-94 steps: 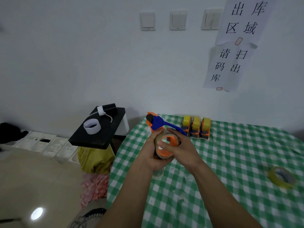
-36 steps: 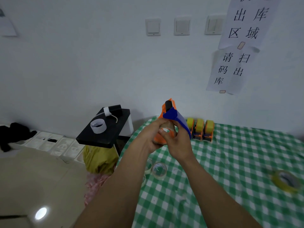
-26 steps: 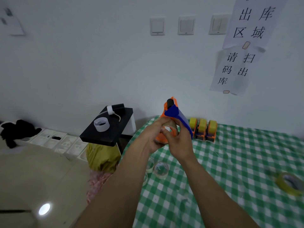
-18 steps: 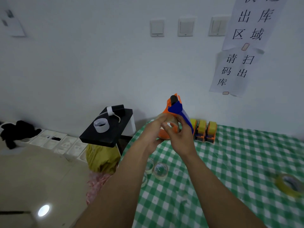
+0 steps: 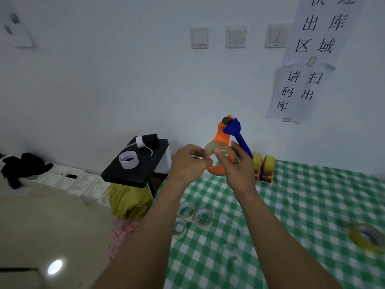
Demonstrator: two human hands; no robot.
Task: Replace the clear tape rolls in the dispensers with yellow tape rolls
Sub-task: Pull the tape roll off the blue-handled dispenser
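Observation:
I hold an orange and blue tape dispenser (image 5: 224, 136) up above the table's back edge. My right hand (image 5: 236, 170) grips its orange wheel, thumb across the hub. A clear tape roll (image 5: 209, 149) sits at the wheel's left side, and my left hand (image 5: 187, 163) pinches its left rim. Three clear rolls (image 5: 203, 217) lie on the green checked tablecloth (image 5: 291, 205) below my arms. A loose yellow tape roll (image 5: 367, 236) lies at the right. Small orange dispensers loaded with yellow rolls (image 5: 264, 165) stand in a row at the back, partly hidden by my right hand.
Left of the table stands a black platform (image 5: 137, 167) with a white ring (image 5: 128, 159) and a black tool on it. Under it sit a yellow bag (image 5: 129, 202) and a pink one. The wall is close behind the table. Open floor lies left.
The dispenser has swung upright and shifted right. My left hand has moved left off the dispenser, and the clear roll now shows at the wheel's left side.

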